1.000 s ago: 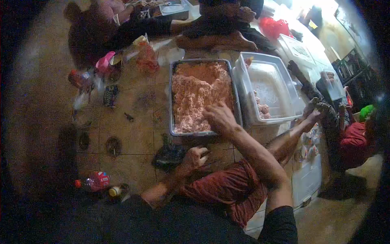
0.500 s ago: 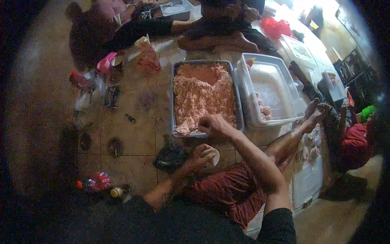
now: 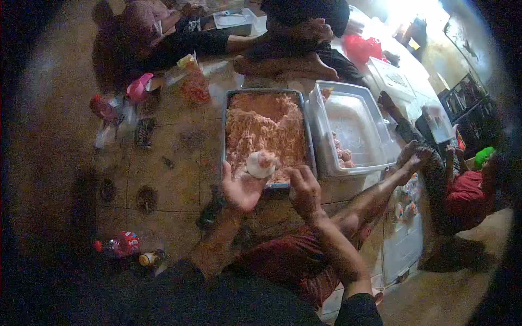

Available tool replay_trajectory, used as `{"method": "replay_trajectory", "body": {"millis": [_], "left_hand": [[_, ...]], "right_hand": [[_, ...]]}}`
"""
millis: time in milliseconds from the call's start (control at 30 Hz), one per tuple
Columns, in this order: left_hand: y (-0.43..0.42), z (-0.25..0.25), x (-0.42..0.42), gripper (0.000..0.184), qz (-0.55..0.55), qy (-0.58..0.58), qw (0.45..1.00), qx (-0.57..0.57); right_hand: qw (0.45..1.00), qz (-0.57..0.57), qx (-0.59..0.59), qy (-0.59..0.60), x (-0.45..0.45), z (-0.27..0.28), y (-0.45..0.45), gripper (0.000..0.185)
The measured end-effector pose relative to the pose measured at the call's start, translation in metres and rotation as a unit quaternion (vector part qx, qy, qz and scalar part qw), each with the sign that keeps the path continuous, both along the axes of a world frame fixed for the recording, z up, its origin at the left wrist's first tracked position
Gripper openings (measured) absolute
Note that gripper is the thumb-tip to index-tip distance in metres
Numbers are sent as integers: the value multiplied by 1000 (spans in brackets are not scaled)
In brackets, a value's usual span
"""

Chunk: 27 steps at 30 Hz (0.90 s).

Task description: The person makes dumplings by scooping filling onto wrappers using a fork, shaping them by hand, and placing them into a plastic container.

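Observation:
My left hand [image 3: 243, 190] is palm up over the near edge of a grey tub [image 3: 224, 130], thumb spread. On its fingers rests a round white dough wrapper [image 3: 255, 167] with a lump of pinkish filling [image 3: 267, 158] on it. The tub holds a thick mass of the same pinkish filling, scooped lower at the far end. Just right of the wrapper, my right hand [image 3: 305, 190] is closed with its fingers pinched, near the tub's right front corner. What it grips is too blurred to make out.
A clear plastic bin [image 3: 356, 170] right of the tub holds several filled pieces [image 3: 343, 156]. Bottles [image 3: 122, 244] lie at the lower left. A pink scoop [image 3: 139, 87] and bags lie farther left. Other people sit at the back and right; a red bag [image 3: 363, 50] is behind.
My left hand has risen and moved forward with the wrapper, turning palm up over the tub. Filling now sits on the wrapper. My right hand has drawn back to the right, away from the filling.

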<state>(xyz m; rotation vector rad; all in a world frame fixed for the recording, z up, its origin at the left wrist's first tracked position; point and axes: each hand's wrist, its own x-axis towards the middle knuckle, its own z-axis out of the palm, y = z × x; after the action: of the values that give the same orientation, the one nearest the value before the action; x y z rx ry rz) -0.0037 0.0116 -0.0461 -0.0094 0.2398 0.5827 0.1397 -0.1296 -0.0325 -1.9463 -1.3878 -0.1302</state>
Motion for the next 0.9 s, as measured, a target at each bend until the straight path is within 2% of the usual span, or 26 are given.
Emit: {"method": "replay_trajectory", "body": {"millis": [33,67,100,167,267,367,433,500,600,733,800,900], "left_hand": [[-5,9,4,92,0,0,1000,1],[-8,16,6,93,-3,-36,999,20],[-9,18,8,93,-5,-73,997,40],[0,-14,1,96,3,-83,994,64],[2,-9,7,97,10,-59,995,75],[5,13,14,92,6,-51,998,45],[7,10,20,89,-23,-35,992,118],[7,4,20,83,-26,-9,996,86],[7,2,16,60,-43,37,980,191],[8,5,10,57,-49,55,976,203],[14,-14,11,56,-90,36,986,138],[13,-24,11,55,-77,46,990,112]], "right_hand": [[999,-1,10,-52,-2,-13,-1,26],[998,-14,17,-61,-4,-31,0,36],[998,-14,18,-60,-6,-29,-1,36],[999,-17,48,10,-9,-14,-3,38],[999,18,22,38,-23,13,-7,43],[998,46,24,18,-28,9,-7,49],[999,42,29,-7,-28,7,-6,50],[1000,15,-1,5,-27,11,-8,49],[998,18,9,60,-23,17,-9,41],[990,30,49,128,-19,7,-6,31],[988,12,62,143,-22,5,-5,23],[984,13,62,168,-25,5,-4,20]]}}
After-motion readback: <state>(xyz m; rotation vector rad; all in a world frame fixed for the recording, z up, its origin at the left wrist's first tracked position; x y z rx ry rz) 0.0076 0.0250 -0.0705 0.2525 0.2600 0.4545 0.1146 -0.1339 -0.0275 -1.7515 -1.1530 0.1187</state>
